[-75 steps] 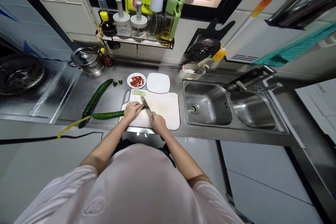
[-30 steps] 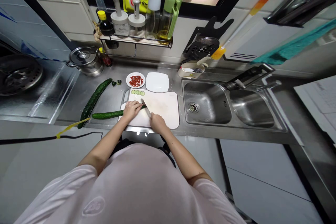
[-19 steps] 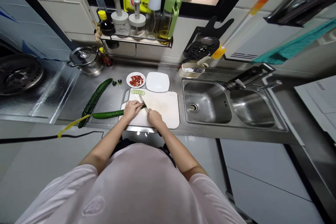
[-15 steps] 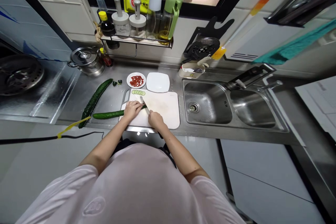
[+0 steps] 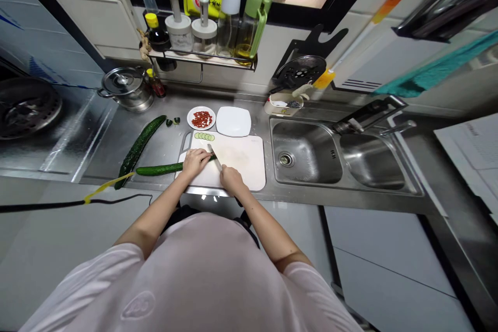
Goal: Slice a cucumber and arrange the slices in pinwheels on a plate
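Observation:
A long green cucumber [image 5: 159, 169] lies partly on the white cutting board [image 5: 245, 163], its left end on the steel counter. My left hand [image 5: 195, 162] is wrapped over its right part and presses it on the board. In my right hand [image 5: 232, 180] is a knife [image 5: 215, 157], its blade slanting up and left beside the cucumber's cut end. Several thin cucumber slices [image 5: 204, 136] overlap in a row at the board's top left. Another whole cucumber [image 5: 140, 148] rests on the counter to the left, with small cut ends [image 5: 169, 122] near its tip.
Behind the board are a plate of chopped red pieces [image 5: 202, 118] and a white square plate [image 5: 234, 121]. A double sink [image 5: 307, 150] is at the right, a steel pot [image 5: 125, 88] at the back left. A shelf [image 5: 202, 58] holds bottles and jars above.
The view has shifted very slightly. Both hands, the knife and the cucumber keep nearly the same places on the board.

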Demonstrator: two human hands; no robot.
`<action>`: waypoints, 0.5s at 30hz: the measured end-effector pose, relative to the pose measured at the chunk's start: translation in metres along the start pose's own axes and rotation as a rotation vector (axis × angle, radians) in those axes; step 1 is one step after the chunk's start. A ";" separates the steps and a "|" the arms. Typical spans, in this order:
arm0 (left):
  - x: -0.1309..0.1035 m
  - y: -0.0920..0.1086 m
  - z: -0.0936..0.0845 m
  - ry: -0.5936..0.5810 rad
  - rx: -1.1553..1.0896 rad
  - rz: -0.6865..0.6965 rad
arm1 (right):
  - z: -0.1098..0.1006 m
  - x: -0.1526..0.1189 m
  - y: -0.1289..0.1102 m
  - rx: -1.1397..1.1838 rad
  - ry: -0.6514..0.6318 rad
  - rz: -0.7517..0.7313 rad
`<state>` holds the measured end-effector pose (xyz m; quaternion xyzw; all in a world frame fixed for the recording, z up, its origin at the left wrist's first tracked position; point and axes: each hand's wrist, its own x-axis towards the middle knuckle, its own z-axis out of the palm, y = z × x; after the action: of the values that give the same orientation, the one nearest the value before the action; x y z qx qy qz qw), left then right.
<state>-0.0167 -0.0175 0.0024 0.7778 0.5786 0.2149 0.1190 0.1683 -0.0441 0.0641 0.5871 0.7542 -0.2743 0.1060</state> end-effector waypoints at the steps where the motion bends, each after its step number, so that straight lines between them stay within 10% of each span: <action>1: 0.000 0.000 0.000 -0.001 -0.001 0.000 | 0.000 0.003 -0.001 0.000 0.008 -0.004; 15: 0.000 0.001 -0.001 0.007 -0.005 0.002 | -0.007 0.035 -0.018 0.034 0.063 -0.018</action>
<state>-0.0166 -0.0178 0.0033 0.7774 0.5776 0.2192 0.1184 0.1422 -0.0137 0.0584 0.5904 0.7576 -0.2693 0.0698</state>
